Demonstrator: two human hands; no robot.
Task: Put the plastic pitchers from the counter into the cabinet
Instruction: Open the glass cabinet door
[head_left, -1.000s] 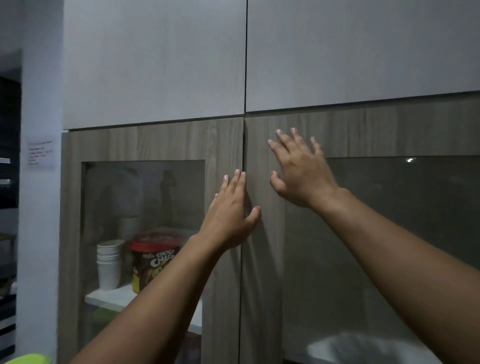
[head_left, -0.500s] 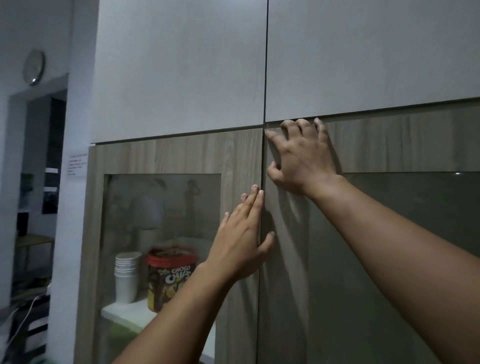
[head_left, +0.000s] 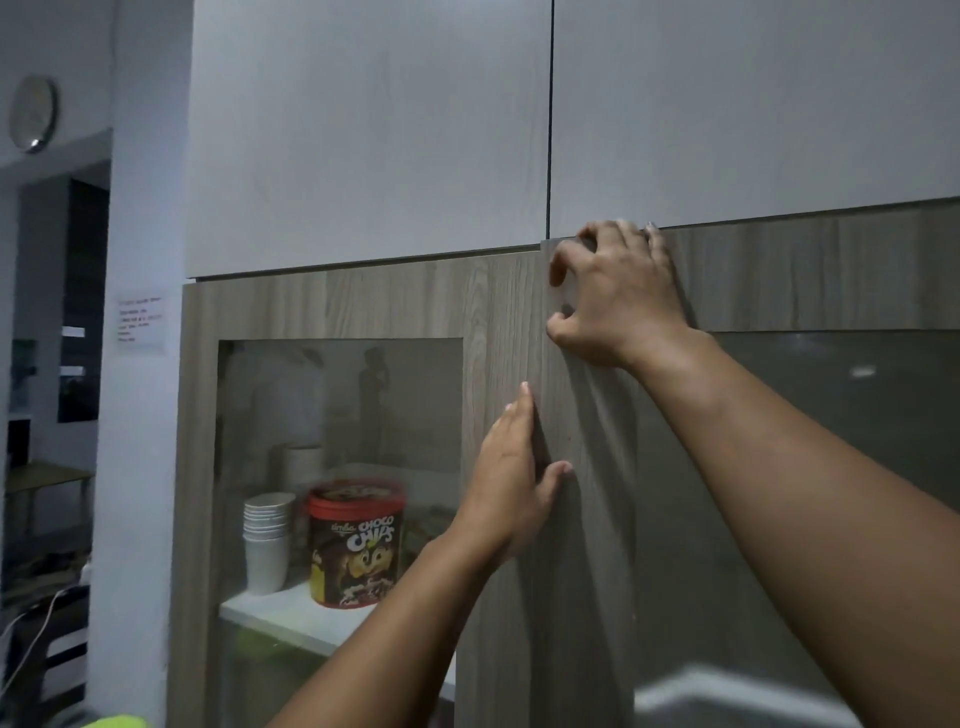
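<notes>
The cabinet has two wood-framed glass doors. My right hand (head_left: 618, 296) is curled over the top left corner of the right door (head_left: 805, 275), fingers hooked on its upper edge. That door's edge stands slightly proud of the left door (head_left: 395, 301). My left hand (head_left: 511, 488) lies flat with fingers straight against the left door's right frame, thumb across the seam. No pitcher is clearly in view; a yellow-green shape (head_left: 111, 721) shows at the bottom edge.
Behind the left glass, a stack of white cups (head_left: 266, 540) and a red Choco Chips tub (head_left: 357, 540) stand on a white shelf (head_left: 280, 613). White upper doors (head_left: 363, 130) sit above. A white pillar with a paper note (head_left: 140, 325) borders the cabinet's left side.
My right hand slid up to the right door's top corner and curled its fingers over the edge. The left hand stayed flat on the left door. The view shifted left.
</notes>
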